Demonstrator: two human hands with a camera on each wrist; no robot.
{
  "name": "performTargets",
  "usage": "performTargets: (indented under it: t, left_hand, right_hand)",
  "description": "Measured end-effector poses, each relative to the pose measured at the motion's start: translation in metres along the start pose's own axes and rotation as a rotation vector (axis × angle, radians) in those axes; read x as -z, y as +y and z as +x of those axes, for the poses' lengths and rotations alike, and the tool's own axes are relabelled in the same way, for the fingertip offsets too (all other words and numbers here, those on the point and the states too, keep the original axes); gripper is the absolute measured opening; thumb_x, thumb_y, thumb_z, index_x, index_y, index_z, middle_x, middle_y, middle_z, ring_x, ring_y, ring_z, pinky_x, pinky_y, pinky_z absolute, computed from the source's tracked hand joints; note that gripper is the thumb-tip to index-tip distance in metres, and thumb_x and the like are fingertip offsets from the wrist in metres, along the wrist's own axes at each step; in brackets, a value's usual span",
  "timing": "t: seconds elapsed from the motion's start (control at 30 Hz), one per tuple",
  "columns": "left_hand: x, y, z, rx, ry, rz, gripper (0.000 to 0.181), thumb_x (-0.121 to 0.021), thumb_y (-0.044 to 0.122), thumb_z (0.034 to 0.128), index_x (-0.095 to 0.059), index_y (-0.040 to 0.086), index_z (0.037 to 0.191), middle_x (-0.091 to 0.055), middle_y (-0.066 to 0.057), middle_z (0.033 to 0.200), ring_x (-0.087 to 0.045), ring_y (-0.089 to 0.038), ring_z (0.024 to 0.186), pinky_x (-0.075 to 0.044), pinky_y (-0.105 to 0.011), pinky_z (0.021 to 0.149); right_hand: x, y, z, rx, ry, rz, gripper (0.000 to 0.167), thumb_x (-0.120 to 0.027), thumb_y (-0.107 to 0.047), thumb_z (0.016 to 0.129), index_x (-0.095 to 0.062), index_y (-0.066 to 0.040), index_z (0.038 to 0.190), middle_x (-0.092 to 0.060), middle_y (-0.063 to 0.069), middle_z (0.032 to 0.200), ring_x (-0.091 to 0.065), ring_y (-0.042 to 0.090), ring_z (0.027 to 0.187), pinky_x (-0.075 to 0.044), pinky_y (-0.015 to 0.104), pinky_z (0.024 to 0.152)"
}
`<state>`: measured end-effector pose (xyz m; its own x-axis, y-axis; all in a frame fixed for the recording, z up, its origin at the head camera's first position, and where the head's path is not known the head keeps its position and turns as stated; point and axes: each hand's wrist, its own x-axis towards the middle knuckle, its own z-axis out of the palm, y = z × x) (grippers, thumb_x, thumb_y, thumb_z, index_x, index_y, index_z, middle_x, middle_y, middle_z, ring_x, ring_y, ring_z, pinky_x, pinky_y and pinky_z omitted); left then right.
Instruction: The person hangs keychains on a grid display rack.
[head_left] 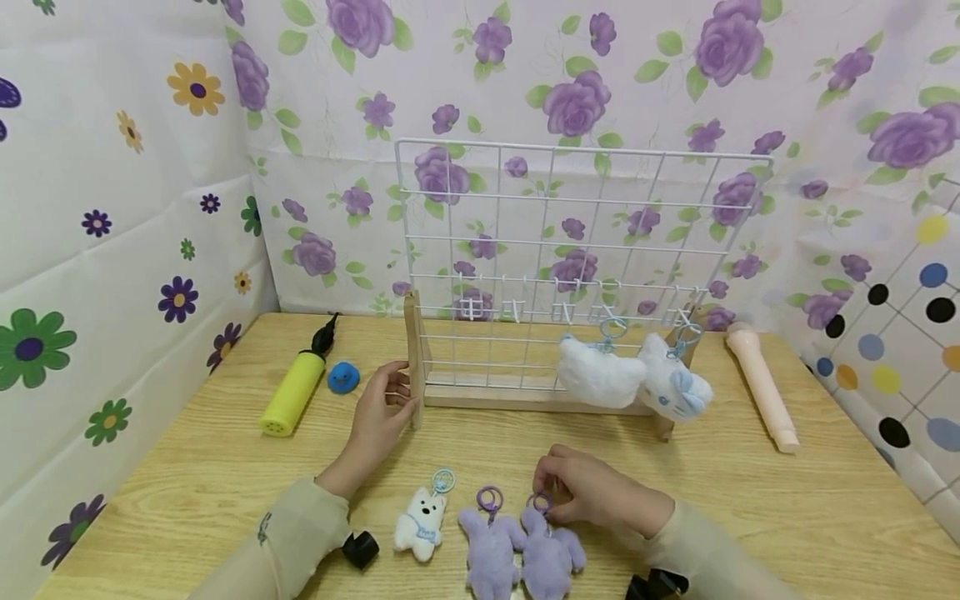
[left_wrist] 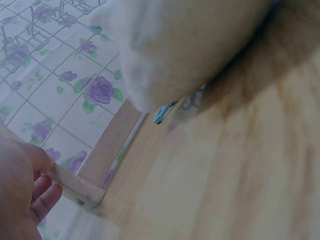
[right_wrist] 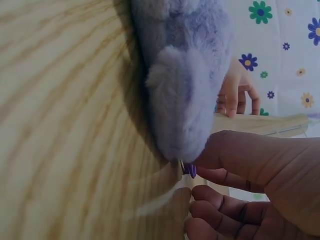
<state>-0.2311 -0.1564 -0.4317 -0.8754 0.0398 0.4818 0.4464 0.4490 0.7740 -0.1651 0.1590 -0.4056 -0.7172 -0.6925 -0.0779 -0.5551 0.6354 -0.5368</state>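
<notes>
Where the table (head_left: 750,500) comes nearest to us, two purple plush keychains lie side by side: the left purple keychain (head_left: 489,554) untouched, the right purple keychain (head_left: 553,560) with our right hand (head_left: 600,490) at its purple ring (right_wrist: 193,171). Thumb and forefinger appear to pinch that ring, while the plush body lies on the wood. We judge the step in hand to be taking up this keychain by its ring.

A white bear keychain (head_left: 422,527) lies to the left of the purple pair. Farther out, our left hand (head_left: 381,412) grips the wooden post (head_left: 414,358) at the left end of the wire rack (head_left: 550,197). Two white plush toys (head_left: 600,375) hang towards its right end; white hooks (head_left: 471,309) run to their left. The next move, we think, calls for a firm pinch, a lift clear of the neighbouring toy, and the ring lined up with a hook, our left hand steadying the rack.
</notes>
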Motion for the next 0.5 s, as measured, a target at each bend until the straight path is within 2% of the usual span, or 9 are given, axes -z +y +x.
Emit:
performTargets:
  t: [0.23, 0.37, 0.5]
  left_hand:
    - [0.0, 0.0009, -0.0001, -0.005, -0.003, -0.001, 0.052, -0.067, -0.01, 0.0818, -0.048, -0.004, 0.129, -0.059, -0.019, 0.105, -0.059, -0.026, 0.087, -0.054, -0.022, 0.073]
    - [0.0003, 0.0008, 0.0, 0.007, -0.008, -0.001, 0.052, -0.067, -0.009, 0.0823, -0.047, -0.003, 0.13, -0.059, -0.019, 0.106, -0.059, -0.026, 0.088, -0.054, -0.023, 0.073]
    - [0.0005, 0.0013, -0.0001, 0.012, -0.011, -0.002, 0.052, -0.067, -0.009, 0.0824, -0.047, -0.004, 0.13, -0.059, -0.019, 0.106, -0.059, -0.026, 0.088, -0.054, -0.023, 0.073]
  right_hand:
    - [0.0013, -0.0041, 0.0006, 0.015, -0.011, -0.021, 0.02, -0.074, -0.011, 0.081, -0.063, -0.015, 0.097, -0.051, -0.004, 0.087, -0.044, 0.0, 0.067, -0.042, 0.015, 0.061]
    - [0.0017, -0.0052, 0.0016, 0.011, -0.036, 0.007, 0.025, -0.073, -0.009, 0.081, -0.066, -0.018, 0.104, -0.053, -0.004, 0.092, -0.045, 0.0, 0.067, -0.043, 0.015, 0.062]
    - [0.0016, -0.0052, 0.0024, 0.017, -0.044, 0.019, 0.025, -0.073, -0.009, 0.081, -0.067, -0.02, 0.102, -0.052, -0.004, 0.093, -0.046, 0.0, 0.069, -0.044, 0.015, 0.063]
